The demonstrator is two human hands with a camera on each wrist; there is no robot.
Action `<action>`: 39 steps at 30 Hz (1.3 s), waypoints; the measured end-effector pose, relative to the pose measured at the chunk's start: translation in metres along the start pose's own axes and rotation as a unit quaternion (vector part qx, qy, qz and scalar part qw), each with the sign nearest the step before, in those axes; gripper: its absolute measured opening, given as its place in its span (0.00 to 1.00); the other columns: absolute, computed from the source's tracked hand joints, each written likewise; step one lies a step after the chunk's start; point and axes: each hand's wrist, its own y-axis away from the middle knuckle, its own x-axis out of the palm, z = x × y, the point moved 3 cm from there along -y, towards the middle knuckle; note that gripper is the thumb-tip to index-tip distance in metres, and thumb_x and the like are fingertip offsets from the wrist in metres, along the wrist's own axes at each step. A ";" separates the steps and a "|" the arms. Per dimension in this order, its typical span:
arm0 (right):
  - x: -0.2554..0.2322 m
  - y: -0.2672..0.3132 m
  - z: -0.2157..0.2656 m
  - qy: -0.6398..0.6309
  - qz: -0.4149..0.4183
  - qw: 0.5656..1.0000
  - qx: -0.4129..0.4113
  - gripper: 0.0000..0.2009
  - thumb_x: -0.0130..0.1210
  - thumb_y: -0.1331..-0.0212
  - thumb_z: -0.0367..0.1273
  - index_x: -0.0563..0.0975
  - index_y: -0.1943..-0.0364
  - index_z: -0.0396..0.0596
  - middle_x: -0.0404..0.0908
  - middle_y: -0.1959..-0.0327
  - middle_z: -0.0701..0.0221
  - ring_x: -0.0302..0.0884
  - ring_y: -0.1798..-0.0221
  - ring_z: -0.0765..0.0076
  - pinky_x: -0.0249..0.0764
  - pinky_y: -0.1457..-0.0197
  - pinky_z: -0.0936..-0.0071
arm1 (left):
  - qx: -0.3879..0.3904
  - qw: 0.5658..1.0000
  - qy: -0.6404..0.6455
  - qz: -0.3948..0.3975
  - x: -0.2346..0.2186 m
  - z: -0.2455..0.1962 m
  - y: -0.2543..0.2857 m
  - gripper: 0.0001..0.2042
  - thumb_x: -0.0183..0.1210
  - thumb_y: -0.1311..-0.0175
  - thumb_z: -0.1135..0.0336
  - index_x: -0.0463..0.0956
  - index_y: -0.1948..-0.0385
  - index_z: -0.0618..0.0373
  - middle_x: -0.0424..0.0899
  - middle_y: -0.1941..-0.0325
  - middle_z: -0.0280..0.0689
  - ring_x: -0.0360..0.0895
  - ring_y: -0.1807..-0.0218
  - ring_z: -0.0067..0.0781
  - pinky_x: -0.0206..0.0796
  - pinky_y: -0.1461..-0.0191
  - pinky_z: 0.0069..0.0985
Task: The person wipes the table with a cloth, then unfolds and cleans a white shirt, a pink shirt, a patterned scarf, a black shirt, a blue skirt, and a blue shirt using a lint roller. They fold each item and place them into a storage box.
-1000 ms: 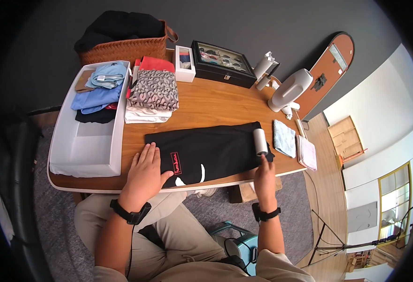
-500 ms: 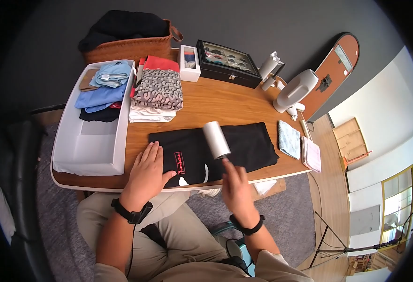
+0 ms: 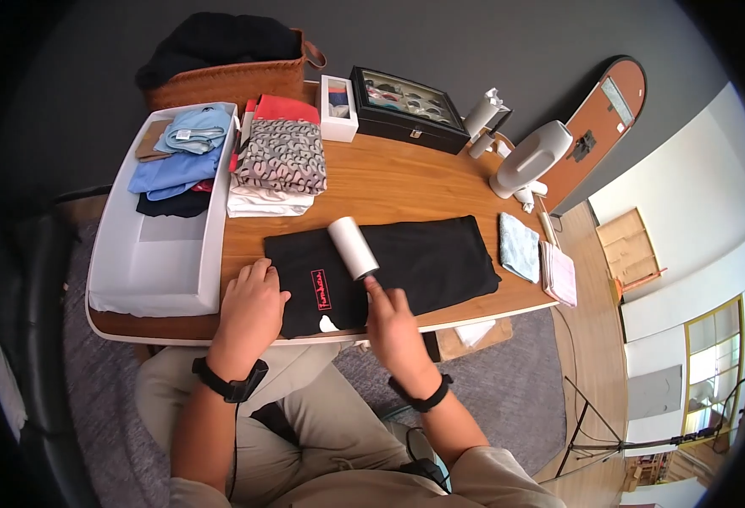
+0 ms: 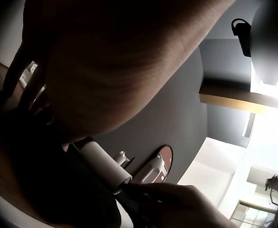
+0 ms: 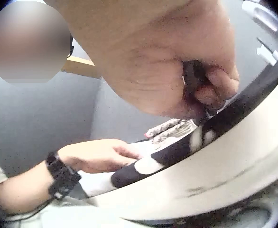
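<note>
A folded black garment (image 3: 427,258) with boxed red lettering and a white print lies along the table's near side. My right hand (image 3: 393,330) grips the handle of a lint roller (image 3: 353,247), its fingers curled round it in the right wrist view. The roller's white cylinder lies over the garment's left part, just right of the lettering. At the garment's left edge rests my left hand (image 3: 249,315), fingers bent and spread, thumb toward the cloth. In the left wrist view the roller's cylinder (image 4: 103,166) shows beyond my left palm.
A white fabric box (image 3: 156,292) with folded clothes stands at the left, beside a stack of folded clothes (image 3: 279,157). Behind are a woven basket (image 3: 228,85) and a black display case (image 3: 410,106). Folded cloths (image 3: 519,245) and a grey bottle-like object (image 3: 529,161) stand right.
The lint roller has travelled left in my right hand, from the garment's right end to near the red lettering. My left hand's fingers have drawn in from lying flat to bent.
</note>
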 end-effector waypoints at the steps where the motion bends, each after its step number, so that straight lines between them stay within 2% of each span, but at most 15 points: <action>1: -0.006 -0.002 -0.014 0.035 0.001 0.998 0.042 0.28 0.55 0.32 0.19 0.72 0.26 0.38 0.76 0.51 0.47 0.82 0.55 0.35 0.82 0.50 0.49 | 0.002 1.000 0.002 -0.002 0.000 0.001 0.000 0.21 0.66 0.28 0.63 0.81 0.43 0.73 0.80 0.33 0.51 0.78 0.33 0.51 0.72 0.33 0.43; 4: -0.024 -0.004 -0.073 0.117 -0.044 0.983 0.132 0.26 0.54 0.31 0.20 0.74 0.28 0.41 0.76 0.52 0.47 0.82 0.53 0.35 0.83 0.49 0.49 | 0.000 1.000 0.011 0.000 0.001 0.002 0.001 0.21 0.66 0.28 0.63 0.81 0.42 0.73 0.81 0.33 0.51 0.78 0.33 0.51 0.72 0.33 0.43; 6: -0.041 -0.003 -0.116 0.134 -0.088 0.977 0.141 0.25 0.54 0.31 0.20 0.75 0.28 0.41 0.77 0.53 0.47 0.82 0.53 0.35 0.82 0.49 0.47 | -0.021 0.999 0.017 0.016 0.001 0.003 0.000 0.23 0.68 0.30 0.64 0.81 0.40 0.71 0.80 0.32 0.47 0.76 0.32 0.50 0.71 0.30 0.43; 9: -0.074 -0.001 -0.155 0.188 -0.089 0.963 0.170 0.26 0.51 0.31 0.21 0.74 0.28 0.39 0.77 0.52 0.43 0.83 0.54 0.31 0.83 0.51 0.45 | -0.023 0.999 0.015 0.019 0.001 0.001 0.000 0.22 0.69 0.30 0.64 0.81 0.41 0.71 0.80 0.32 0.47 0.76 0.31 0.50 0.71 0.30 0.43; 12: -0.096 0.006 -0.202 0.244 -0.090 0.943 0.210 0.24 0.52 0.31 0.22 0.76 0.30 0.39 0.79 0.52 0.42 0.84 0.54 0.31 0.82 0.50 0.44 | -0.038 0.998 0.029 0.042 -0.004 -0.002 -0.002 0.22 0.68 0.30 0.64 0.81 0.40 0.71 0.79 0.31 0.47 0.76 0.31 0.50 0.71 0.29 0.43; 14: -0.116 0.009 -0.214 0.264 -0.088 0.932 0.231 0.23 0.52 0.30 0.23 0.77 0.31 0.39 0.80 0.53 0.42 0.84 0.54 0.31 0.82 0.50 0.45 | -0.035 0.998 0.033 0.042 -0.003 -0.001 -0.001 0.22 0.68 0.30 0.65 0.81 0.40 0.71 0.79 0.31 0.48 0.76 0.30 0.51 0.70 0.29 0.43; 15: -0.124 0.012 -0.213 0.236 -0.116 0.937 0.229 0.20 0.51 0.31 0.21 0.80 0.35 0.37 0.82 0.48 0.40 0.83 0.47 0.30 0.80 0.44 0.45 | -0.034 0.998 0.037 0.041 -0.004 0.001 -0.001 0.22 0.68 0.30 0.65 0.81 0.40 0.72 0.78 0.30 0.49 0.76 0.30 0.51 0.70 0.28 0.43; 18: -0.129 0.022 -0.147 0.203 -0.162 0.944 0.203 0.22 0.54 0.29 0.21 0.77 0.31 0.39 0.80 0.48 0.45 0.81 0.48 0.33 0.79 0.43 0.46 | -0.010 0.997 0.058 0.059 -0.007 0.005 0.000 0.25 0.68 0.30 0.65 0.78 0.37 0.73 0.77 0.28 0.52 0.74 0.28 0.53 0.68 0.24 0.44; 21: -0.105 0.032 -0.087 0.144 -0.161 0.973 0.084 0.27 0.55 0.29 0.19 0.74 0.26 0.48 0.78 0.49 0.47 0.81 0.52 0.38 0.79 0.49 0.50 | -0.005 0.992 0.088 0.093 -0.012 0.011 0.002 0.28 0.68 0.30 0.65 0.74 0.32 0.75 0.73 0.24 0.55 0.70 0.23 0.55 0.65 0.20 0.43; 23: -0.083 0.041 -0.033 0.065 -0.086 0.989 0.101 0.30 0.55 0.32 0.15 0.73 0.26 0.48 0.78 0.51 0.49 0.81 0.54 0.42 0.80 0.51 0.52 | 0.004 0.992 0.086 0.094 -0.012 0.013 0.005 0.29 0.67 0.29 0.65 0.73 0.32 0.75 0.73 0.24 0.55 0.70 0.23 0.55 0.65 0.20 0.43; 25: -0.058 0.053 0.007 -0.009 -0.023 1.000 0.012 0.31 0.56 0.34 0.15 0.71 0.24 0.41 0.77 0.50 0.47 0.80 0.55 0.43 0.81 0.49 0.53 | 0.013 0.992 0.084 0.091 -0.013 0.014 0.006 0.29 0.67 0.29 0.65 0.72 0.31 0.75 0.72 0.24 0.55 0.70 0.23 0.55 0.65 0.21 0.44; 26: -0.049 0.054 0.031 -0.034 -0.031 0.998 -0.049 0.32 0.57 0.35 0.14 0.70 0.24 0.38 0.77 0.50 0.48 0.80 0.55 0.43 0.81 0.48 0.54 | 0.014 0.992 0.087 0.093 -0.013 0.015 0.006 0.30 0.67 0.29 0.65 0.71 0.31 0.75 0.72 0.23 0.55 0.69 0.23 0.55 0.65 0.20 0.43; 29: -0.015 0.076 0.061 -0.076 0.048 0.995 -0.054 0.35 0.58 0.36 0.17 0.67 0.21 0.38 0.74 0.48 0.48 0.83 0.55 0.40 0.85 0.55 0.54 | 0.014 0.992 0.085 0.095 -0.012 0.015 0.006 0.30 0.68 0.30 0.65 0.71 0.30 0.75 0.71 0.23 0.55 0.69 0.22 0.55 0.65 0.20 0.43; 34: 0.005 0.087 0.048 -0.061 0.088 0.994 -0.016 0.37 0.58 0.35 0.18 0.64 0.19 0.40 0.74 0.49 0.47 0.83 0.57 0.39 0.85 0.56 0.52 | -0.009 0.990 0.083 0.114 -0.013 0.009 0.004 0.32 0.69 0.32 0.67 0.71 0.29 0.75 0.70 0.21 0.54 0.67 0.20 0.55 0.63 0.18 0.41; 39: -0.016 0.075 -0.020 0.051 -0.018 0.998 0.017 0.37 0.54 0.35 0.17 0.62 0.18 0.41 0.74 0.44 0.41 0.83 0.51 0.30 0.85 0.54 0.46 | -0.008 0.992 0.062 0.106 -0.012 0.006 0.003 0.32 0.71 0.34 0.67 0.72 0.31 0.74 0.71 0.23 0.53 0.69 0.22 0.55 0.65 0.21 0.42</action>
